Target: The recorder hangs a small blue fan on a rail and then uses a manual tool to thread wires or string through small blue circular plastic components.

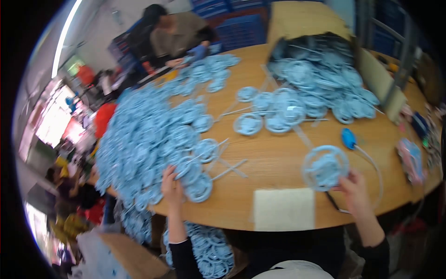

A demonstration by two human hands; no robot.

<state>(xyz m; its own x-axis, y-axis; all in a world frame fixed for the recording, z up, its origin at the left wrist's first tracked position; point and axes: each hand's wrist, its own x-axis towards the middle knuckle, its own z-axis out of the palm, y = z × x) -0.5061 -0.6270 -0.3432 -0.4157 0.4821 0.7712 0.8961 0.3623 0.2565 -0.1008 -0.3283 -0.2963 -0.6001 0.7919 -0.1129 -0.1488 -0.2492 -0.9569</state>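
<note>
My right hand (pixel 354 189) pinches the rim of a round light blue plastic piece (pixel 325 167), a ring with a cut-out shape inside. A pale stick runs up and left from it. At the near edge of a large heap of like pieces (pixel 139 135), my left hand (pixel 173 187) has its fingers closed at the rim of another round piece (pixel 188 170); the thumb side is partly hidden. Below that one lies a further round piece (pixel 200 188), with pale sticks (pixel 231 169) pointing right.
A tipped, dark-lined carton (pixel 320 42) spills more pieces onto the wooden table (pixel 278 162). A white sheet (pixel 284 209) lies at the near edge. Blue oval device (pixel 348 138) with a white cable sits on the right. Another person (pixel 179 37) works across the table. Below stands a filled container (pixel 204 246).
</note>
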